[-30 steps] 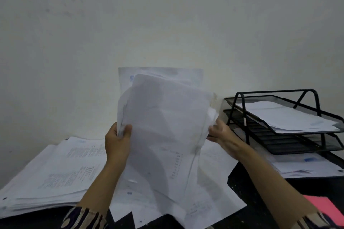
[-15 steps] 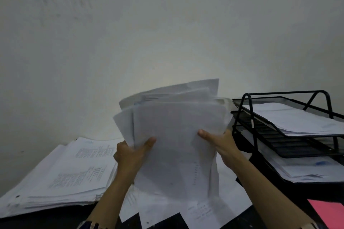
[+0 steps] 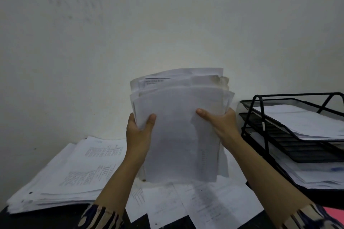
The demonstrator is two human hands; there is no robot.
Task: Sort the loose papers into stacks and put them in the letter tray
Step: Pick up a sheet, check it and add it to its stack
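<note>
Head view: a person's left hand (image 3: 140, 130) and right hand (image 3: 220, 124) grip a sheaf of papers (image 3: 181, 126) upright between them, thumbs pressed across the front sheet, fingers curled behind the side edges. The sheaf's bottom edge stands on or just above loose sheets (image 3: 201, 204) scattered over the dark desk (image 3: 55, 219) near its front edge; which cannot be told. It blocks the view of the desk's back edge. A thick stack (image 3: 74, 171) of printed pages lies at the desk's left side. At the right edge stands a black wire letter tray (image 3: 290, 135), papers lying in its top tier and in the bottom one. A pink sheet (image 3: 335, 217) shows at the front right corner. Patterned sleeves (image 3: 101, 217) cover both forearms' ends.
</note>
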